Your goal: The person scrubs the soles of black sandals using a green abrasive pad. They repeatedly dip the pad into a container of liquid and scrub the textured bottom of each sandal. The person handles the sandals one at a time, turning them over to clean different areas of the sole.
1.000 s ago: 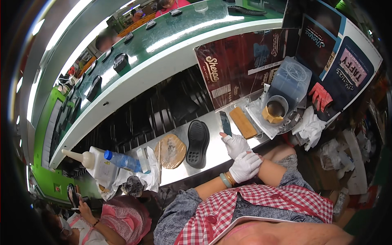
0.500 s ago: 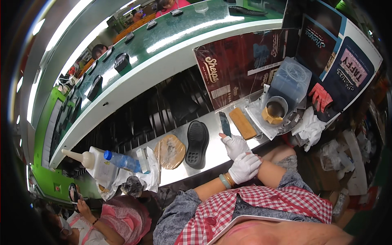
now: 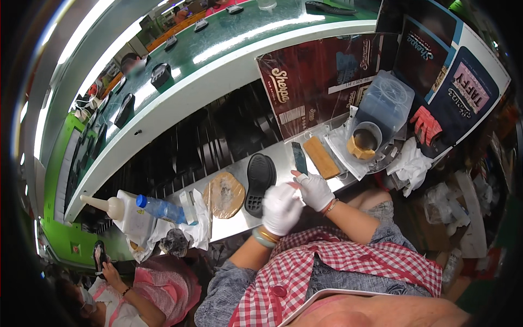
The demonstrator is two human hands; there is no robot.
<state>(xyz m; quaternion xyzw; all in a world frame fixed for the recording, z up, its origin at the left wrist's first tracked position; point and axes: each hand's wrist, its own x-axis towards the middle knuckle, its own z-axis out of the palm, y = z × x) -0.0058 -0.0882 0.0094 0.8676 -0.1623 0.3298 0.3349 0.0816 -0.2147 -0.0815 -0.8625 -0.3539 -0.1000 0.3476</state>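
Observation:
My left hand, in a white glove with bracelets at the wrist, is raised over the bench's near edge beside a black shoe sole. It is smeared by motion, and its finger positions are unclear. Close to its right is my right hand, also gloved, with bare fingertips showing. Its fingers are closed at the lower end of a dark flat strip, which points away from me. A tan rectangular block lies just right of the strip. The sole lies on the metal bench, heel grid toward me.
Left of the sole are a round tan disc, a blue-capped bottle and a white nozzle bottle. A cup and clear plastic container stand right. Beyond runs a green conveyor carrying soles. Another person sits at left.
My left hand has let go of my right wrist area and moved left toward the sole. My right hand stays at the dark strip. The whole view has shifted slightly.

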